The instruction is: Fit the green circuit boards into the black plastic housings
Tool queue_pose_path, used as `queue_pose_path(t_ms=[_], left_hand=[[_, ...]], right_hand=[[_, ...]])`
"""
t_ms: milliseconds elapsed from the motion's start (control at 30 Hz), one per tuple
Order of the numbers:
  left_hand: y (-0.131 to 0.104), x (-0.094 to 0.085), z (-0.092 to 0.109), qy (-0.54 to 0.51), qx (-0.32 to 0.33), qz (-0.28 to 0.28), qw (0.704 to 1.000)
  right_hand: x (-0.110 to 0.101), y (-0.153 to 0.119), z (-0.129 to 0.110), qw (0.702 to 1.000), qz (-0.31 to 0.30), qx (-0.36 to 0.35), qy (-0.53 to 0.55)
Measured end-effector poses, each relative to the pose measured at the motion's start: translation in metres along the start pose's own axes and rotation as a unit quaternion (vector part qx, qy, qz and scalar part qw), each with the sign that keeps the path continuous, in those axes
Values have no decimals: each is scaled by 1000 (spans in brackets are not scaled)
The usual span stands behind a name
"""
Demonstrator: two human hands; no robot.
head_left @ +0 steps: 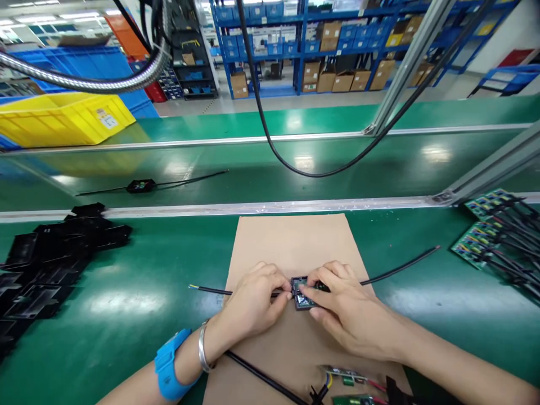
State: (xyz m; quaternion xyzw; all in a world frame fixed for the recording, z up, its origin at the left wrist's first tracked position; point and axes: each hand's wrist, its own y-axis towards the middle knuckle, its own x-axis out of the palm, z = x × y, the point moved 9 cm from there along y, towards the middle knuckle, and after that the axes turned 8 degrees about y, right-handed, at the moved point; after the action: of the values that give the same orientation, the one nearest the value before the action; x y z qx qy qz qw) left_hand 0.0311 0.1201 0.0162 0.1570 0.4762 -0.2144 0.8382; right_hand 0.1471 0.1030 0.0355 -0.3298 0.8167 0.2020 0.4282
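A small black plastic housing [302,304] with a circuit board inside lies on the brown cardboard sheet [291,239]. Black cable runs out of both its sides: the left cable [211,290] ends in bare coloured wires, and the right cable [400,268] reaches past the cardboard. My left hand [255,301] pinches the left cable right where it enters the housing. Across the right part of the housing lies my right hand [352,315], gripping its edges with an index finger pressed on the inside. That hand hides part of the board.
Black housings [46,259] are piled at the left, and green boards with cables [485,242] at the right. More boards and a thick cable [265,376] lie near me. Beyond the metal rail sits a cabled box [141,185]. A black cable [312,174] hangs overhead.
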Motion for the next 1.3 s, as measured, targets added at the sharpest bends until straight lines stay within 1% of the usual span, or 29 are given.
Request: queue_pose_path(t_ms=[133, 233, 300, 400, 467, 567, 667, 733, 800, 867, 933, 1000, 1067, 1133, 1167, 1200, 1233, 1267, 1300], left_hand=[[0, 2, 1, 5, 4, -3, 1000], [-1, 2, 1, 14, 3, 0, 1000], [-1, 2, 1, 12, 2, -1, 1000], [-3, -2, 2, 11, 0, -4, 1000], [-5, -6, 2, 18, -3, -6, 1000], [-6, -11, 1, 48, -8, -28, 998], [-11, -11, -1, 103, -12, -63, 993], [-15, -10, -2, 135, -10, -75, 988], [-16, -12, -3, 148, -5, -76, 986], [-6, -19, -10, 165, -10, -67, 984], [18, -37, -21, 196, -26, -44, 979], [56, -62, -36, 225, -43, -13, 973], [98, -86, -50, 239, -57, 19, 969], [130, -104, -60, 247, -78, 55, 964], [138, -107, -61, 246, -85, 69, 963], [140, -105, -58, 240, -85, 75, 964], [136, -98, -52, 229, -78, 71, 968], [124, -87, -41, 214, -64, 59, 973], [107, -73, -27, 190, -42, 33, 980]], right_hand=[[-5, -7, 10, 998, 37, 30, -28], [0, -6, 12, 998, 44, 34, -32], [-1, -8, 14, 998, 58, 26, -20], [-12, -18, 18, 997, 83, -7, 4], [-22, -28, 25, 996, 92, -19, 8], [-30, -41, 42, 996, 85, 5, 0], [-24, -49, 58, 997, 59, 41, -6], [-20, -51, 66, 997, 51, 51, -14], [-24, -47, 70, 997, 62, 43, -21], [-39, -34, 74, 995, 89, 26, -24], [-67, -10, 81, 992, 124, 10, -33], [-101, 25, 93, 987, 152, 10, -49], [-133, 64, 108, 985, 164, 19, -51], [-155, 93, 118, 983, 173, 38, -53], [-161, 101, 119, 982, 174, 46, -53], [-161, 102, 115, 983, 168, 50, -49], [-156, 97, 106, 987, 150, 49, -42], [-146, 86, 93, 991, 125, 45, -31], [-128, 71, 75, 997, 72, 31, -11]])
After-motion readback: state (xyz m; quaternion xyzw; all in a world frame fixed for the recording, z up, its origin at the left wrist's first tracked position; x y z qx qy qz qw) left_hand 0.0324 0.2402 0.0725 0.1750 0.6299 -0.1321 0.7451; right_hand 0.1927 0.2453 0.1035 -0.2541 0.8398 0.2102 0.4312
